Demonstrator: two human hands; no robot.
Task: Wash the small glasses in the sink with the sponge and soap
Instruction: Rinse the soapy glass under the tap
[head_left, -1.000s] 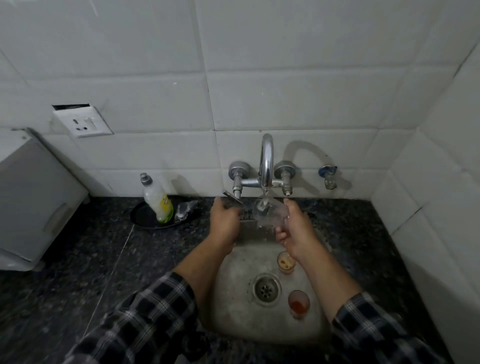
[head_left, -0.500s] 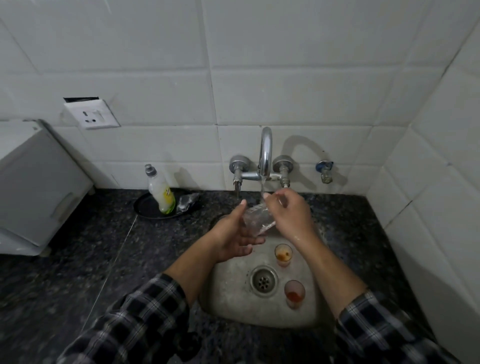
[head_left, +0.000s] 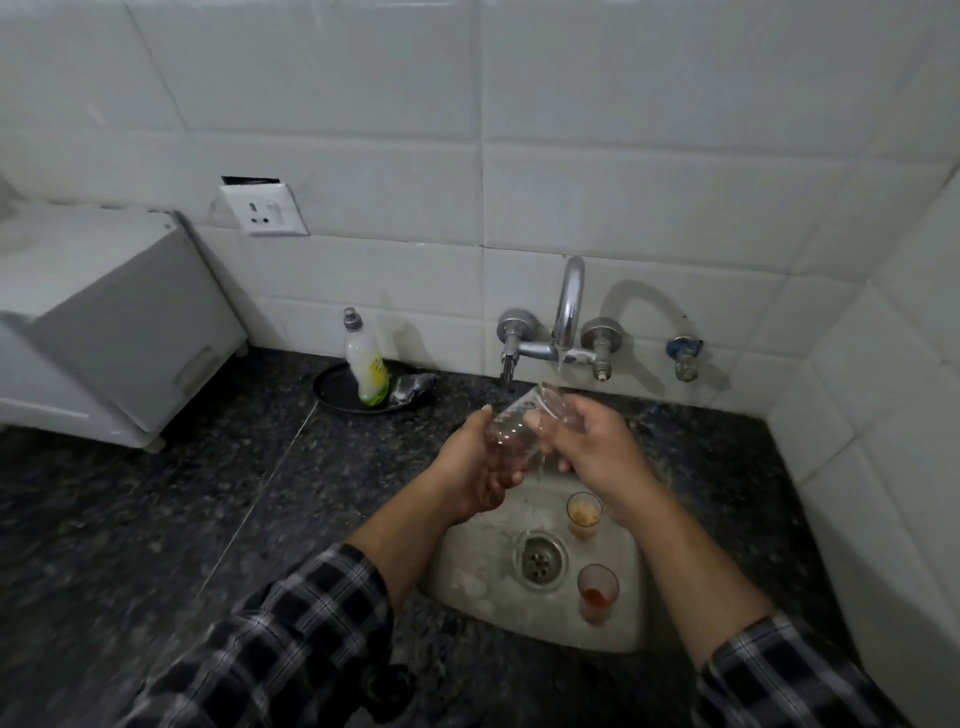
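A clear small glass (head_left: 511, 426) lies tilted under the tap's running water, above the back of the steel sink (head_left: 467, 577). My left hand (head_left: 475, 467) cups its base from below. My right hand (head_left: 592, 441) grips its rim end, fingers over the mouth. Two more small glasses stand upright in the sink: one with pale residue (head_left: 584, 514) by the drain, one with red residue (head_left: 597, 592) nearer me. A soap bottle (head_left: 366, 361) and a grey sponge (head_left: 413, 388) rest on a black dish (head_left: 332, 389) to the left.
The chrome tap (head_left: 566, 322) juts from the tiled wall over the sink, with a separate valve (head_left: 684, 356) to its right. A white appliance (head_left: 104, 322) stands on the dark granite counter (head_left: 208, 509) at the left. A wall socket (head_left: 264, 209) is above it.
My left hand left the tap handle and came under the glass. The glass went from upright under the spout to tilted between both hands. The view shifted slightly.
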